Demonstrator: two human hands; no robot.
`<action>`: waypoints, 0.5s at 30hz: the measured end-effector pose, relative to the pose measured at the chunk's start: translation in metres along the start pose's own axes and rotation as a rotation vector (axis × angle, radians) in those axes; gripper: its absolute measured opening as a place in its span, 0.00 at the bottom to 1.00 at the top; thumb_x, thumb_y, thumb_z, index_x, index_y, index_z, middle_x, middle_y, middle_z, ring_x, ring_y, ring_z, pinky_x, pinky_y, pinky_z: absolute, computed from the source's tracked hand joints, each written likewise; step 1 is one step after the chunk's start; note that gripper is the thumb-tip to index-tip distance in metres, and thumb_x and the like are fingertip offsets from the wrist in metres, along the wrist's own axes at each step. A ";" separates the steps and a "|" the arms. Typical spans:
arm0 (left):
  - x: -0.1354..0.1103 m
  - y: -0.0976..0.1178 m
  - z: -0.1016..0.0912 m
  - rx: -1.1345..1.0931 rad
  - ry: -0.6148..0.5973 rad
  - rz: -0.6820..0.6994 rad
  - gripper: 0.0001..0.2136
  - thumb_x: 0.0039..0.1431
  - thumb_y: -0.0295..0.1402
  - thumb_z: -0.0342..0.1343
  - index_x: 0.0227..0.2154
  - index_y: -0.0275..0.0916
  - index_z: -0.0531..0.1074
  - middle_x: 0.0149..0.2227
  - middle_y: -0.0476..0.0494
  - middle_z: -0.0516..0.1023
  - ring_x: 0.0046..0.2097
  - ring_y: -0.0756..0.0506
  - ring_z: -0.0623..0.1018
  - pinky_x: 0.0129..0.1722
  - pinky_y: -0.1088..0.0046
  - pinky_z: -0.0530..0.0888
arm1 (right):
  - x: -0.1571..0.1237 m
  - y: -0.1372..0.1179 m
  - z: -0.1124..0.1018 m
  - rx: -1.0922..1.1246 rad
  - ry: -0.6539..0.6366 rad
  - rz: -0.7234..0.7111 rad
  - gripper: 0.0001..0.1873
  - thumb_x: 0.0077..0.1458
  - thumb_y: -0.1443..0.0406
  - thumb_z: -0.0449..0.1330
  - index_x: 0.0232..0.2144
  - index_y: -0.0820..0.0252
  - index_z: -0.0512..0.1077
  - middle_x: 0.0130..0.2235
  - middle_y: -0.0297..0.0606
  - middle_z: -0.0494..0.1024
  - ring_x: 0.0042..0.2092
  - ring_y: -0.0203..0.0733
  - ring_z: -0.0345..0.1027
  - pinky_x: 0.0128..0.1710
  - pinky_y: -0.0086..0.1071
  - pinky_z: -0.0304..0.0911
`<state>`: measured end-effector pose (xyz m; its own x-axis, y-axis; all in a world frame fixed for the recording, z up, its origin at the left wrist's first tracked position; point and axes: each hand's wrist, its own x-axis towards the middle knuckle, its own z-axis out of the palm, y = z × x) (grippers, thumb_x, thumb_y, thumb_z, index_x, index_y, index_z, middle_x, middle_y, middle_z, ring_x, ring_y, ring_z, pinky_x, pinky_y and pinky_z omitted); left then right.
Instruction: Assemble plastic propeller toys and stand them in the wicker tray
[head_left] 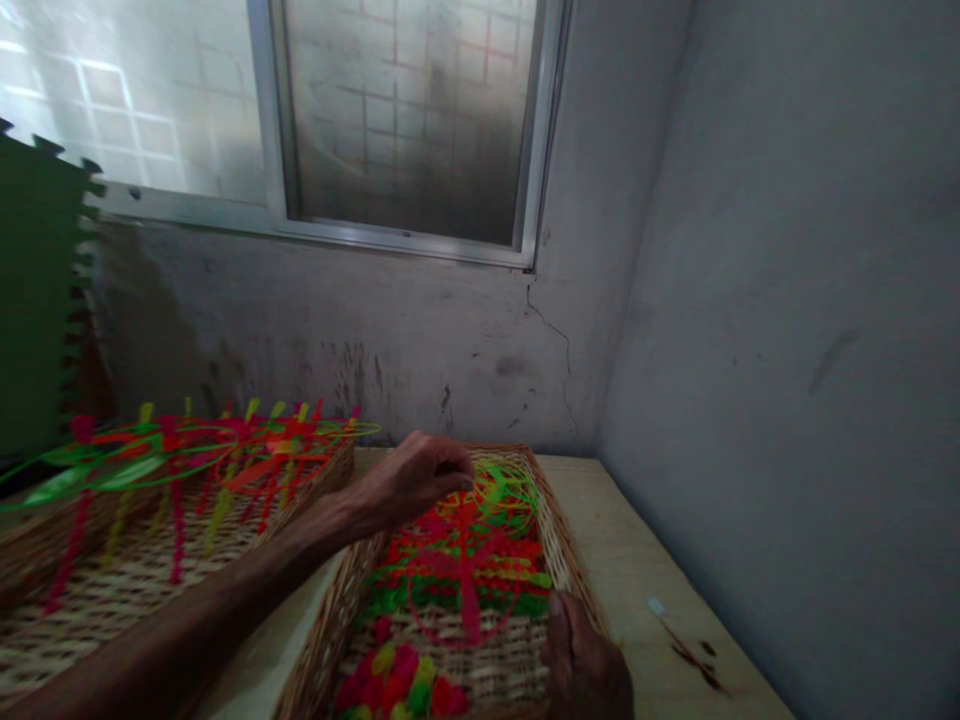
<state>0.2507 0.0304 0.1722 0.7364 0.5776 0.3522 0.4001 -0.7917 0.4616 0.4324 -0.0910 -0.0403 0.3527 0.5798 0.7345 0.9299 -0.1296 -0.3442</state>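
My left hand (424, 482) reaches over the far part of a wicker basket (559, 545), its fingers pinched together beside ringed plastic propellers (506, 490) in yellow, green and orange. An orange-red strip runs from below these fingertips to a pink ringed propeller (469, 595); blur hides whether I hold it. At the basket's near right side my right hand (589, 660) is curled, thumb uppermost, and what lies within it is hidden. Twisted plastic sticks (510, 575) in red, green and yellow lie across the basket's middle. Small coloured plastic pieces (401, 680) are heaped at its near end.
On the left, a second wicker basket (150, 600) holds several propellers mounted on twisted sticks (176, 520). Both baskets stand on a pale wooden table (645, 560), with dark scraps (697, 660) at its right. A wall and window (405, 120) close off the back; green foam mat (37, 290) stands far left.
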 end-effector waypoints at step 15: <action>-0.012 0.001 -0.012 0.050 0.146 0.027 0.09 0.52 0.32 0.52 0.25 0.33 0.74 0.21 0.49 0.72 0.23 0.53 0.68 0.23 0.80 0.62 | 0.016 -0.023 -0.028 0.416 -0.135 0.352 0.24 0.57 0.51 0.42 0.25 0.58 0.70 0.15 0.32 0.69 0.18 0.36 0.65 0.18 0.25 0.56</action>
<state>0.2360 0.0251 0.1783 0.6618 0.5758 0.4801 0.4106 -0.8142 0.4106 0.4194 -0.1013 -0.0044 0.5920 0.6607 0.4615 0.6293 -0.0212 -0.7769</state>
